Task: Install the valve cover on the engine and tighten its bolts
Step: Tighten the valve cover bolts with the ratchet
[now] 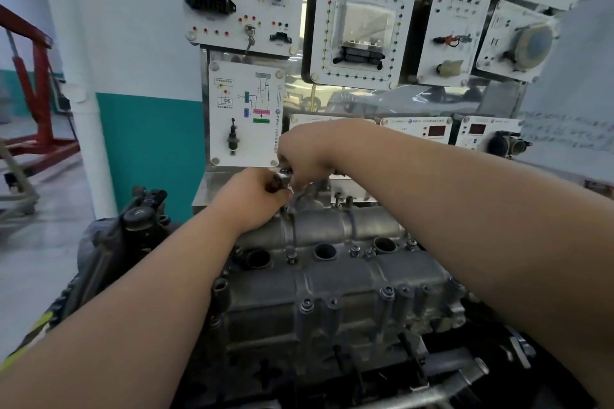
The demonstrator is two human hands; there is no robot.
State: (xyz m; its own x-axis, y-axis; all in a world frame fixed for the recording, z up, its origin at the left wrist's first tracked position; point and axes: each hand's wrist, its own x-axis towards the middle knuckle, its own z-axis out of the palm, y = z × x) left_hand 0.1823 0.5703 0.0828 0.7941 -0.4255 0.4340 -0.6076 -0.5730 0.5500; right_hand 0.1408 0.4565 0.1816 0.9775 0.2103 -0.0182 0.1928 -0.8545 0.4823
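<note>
Reaching with both arms to the far edge of the grey valve cover (332,279), seated on top of the engine (282,352) with bolts (306,304) standing along its near edge. Gripping a small metal tool (283,179) there with the left hand (252,199), fingers curled round its dark end. Closing the right hand (307,156) over the tool's shiny top from above, fingertips mostly hidden, white training panels (362,26) behind.

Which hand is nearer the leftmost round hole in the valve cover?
Left. The left hand sits just beyond that hole, at the valve cover's far edge; the right hand is higher and farther right. Both grip a small tool.
</note>
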